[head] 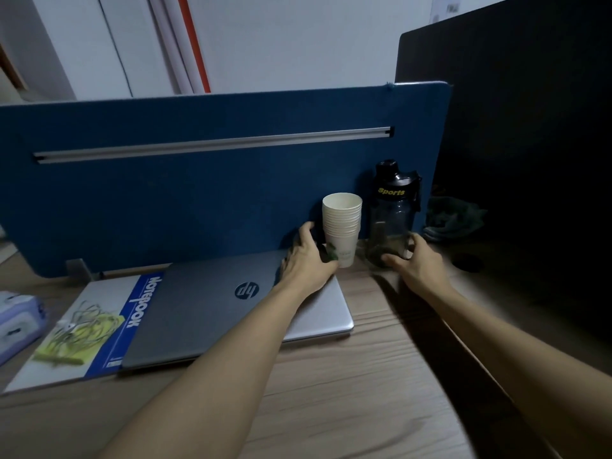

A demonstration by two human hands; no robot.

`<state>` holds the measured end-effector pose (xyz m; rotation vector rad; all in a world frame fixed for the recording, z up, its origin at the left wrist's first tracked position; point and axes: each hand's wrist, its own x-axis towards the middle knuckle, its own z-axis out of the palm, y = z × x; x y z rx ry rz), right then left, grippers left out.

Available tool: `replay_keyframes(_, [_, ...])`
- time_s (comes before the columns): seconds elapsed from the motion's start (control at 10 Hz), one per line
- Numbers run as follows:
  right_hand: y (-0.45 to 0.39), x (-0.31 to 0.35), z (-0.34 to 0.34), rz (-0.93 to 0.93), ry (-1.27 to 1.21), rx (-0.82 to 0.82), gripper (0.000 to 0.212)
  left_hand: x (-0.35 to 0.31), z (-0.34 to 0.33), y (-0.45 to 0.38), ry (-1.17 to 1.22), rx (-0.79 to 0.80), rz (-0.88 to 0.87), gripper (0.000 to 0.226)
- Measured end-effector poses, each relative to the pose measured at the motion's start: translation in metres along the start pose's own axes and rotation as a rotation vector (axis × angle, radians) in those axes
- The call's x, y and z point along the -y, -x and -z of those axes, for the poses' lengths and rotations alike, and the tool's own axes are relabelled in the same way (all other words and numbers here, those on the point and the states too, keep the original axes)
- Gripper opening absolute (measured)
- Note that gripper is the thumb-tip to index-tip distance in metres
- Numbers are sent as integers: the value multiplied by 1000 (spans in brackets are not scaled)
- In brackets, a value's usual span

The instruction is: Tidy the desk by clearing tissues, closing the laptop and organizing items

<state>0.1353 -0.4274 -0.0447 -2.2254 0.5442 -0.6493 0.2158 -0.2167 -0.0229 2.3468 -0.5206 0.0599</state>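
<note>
Both hands are working at the back of the desk (347,376) now: the left hand (306,260) is curling round the base of the stack of paper cups (342,226), the right hand (415,260) is wrapping its fingers round the bottom of the dark sports bottle (395,213), and both items are standing upright just in front of the blue partition (198,193), side by side. The laptop (231,303) is lying shut already, overlapping a notebook (99,326) that is carrying a tangle of earphone cable (86,323), so the closing step looks done and this seems to be the organizing stage. No loose tissues are showing; a pale tissue pack (16,323) is sitting at the left edge, partly cut off. To the right everything is sinking into shadow: a crumpled greenish cloth (453,217) is barely readable, a dark panel (530,160) is blocking the view behind, and whether the cups are lifting or resting is hard to judge.
</note>
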Motion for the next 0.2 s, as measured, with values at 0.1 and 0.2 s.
replay_keyframes(0.1, [19,9,2,-22,5,-2,54,9,25,21,10,38,-22,81])
replay_keyframes(0.2, [42,26,8,19,-7,-57,45,18,53,47,-4,45,-41,60])
